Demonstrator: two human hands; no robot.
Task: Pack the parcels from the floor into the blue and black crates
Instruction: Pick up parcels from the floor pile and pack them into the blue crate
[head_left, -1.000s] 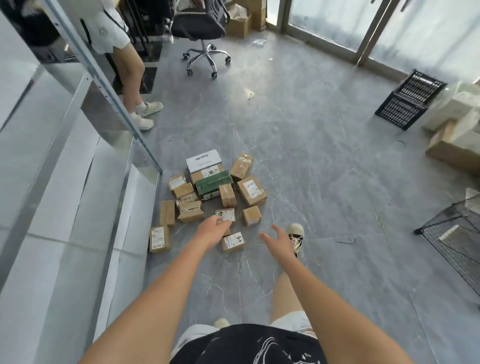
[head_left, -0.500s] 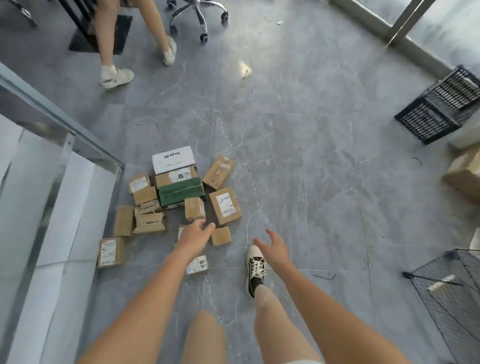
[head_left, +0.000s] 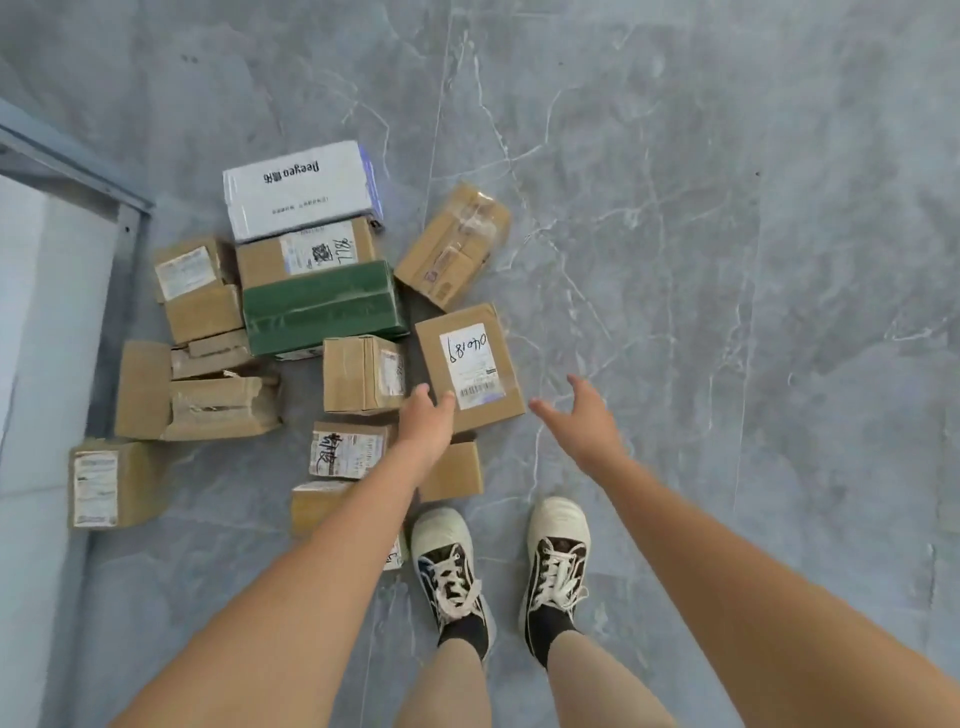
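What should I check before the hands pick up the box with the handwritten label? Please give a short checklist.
1. Left hand at the box near edge: ok, touching or just above it.
2. Right hand on the box: not ok, apart, to its right.
3. Both hands free: ok, open.
4. Nothing stacked on the box: ok.
5. Shoes off the parcels: ok.
6. Crates within reach: cannot tell, not in view.

Left hand (head_left: 425, 426) open over near corner of brown cardboard parcel with white handwritten label (head_left: 469, 366); right hand (head_left: 582, 415) open just beside it, above grey marbled floor (head_left: 727, 260).
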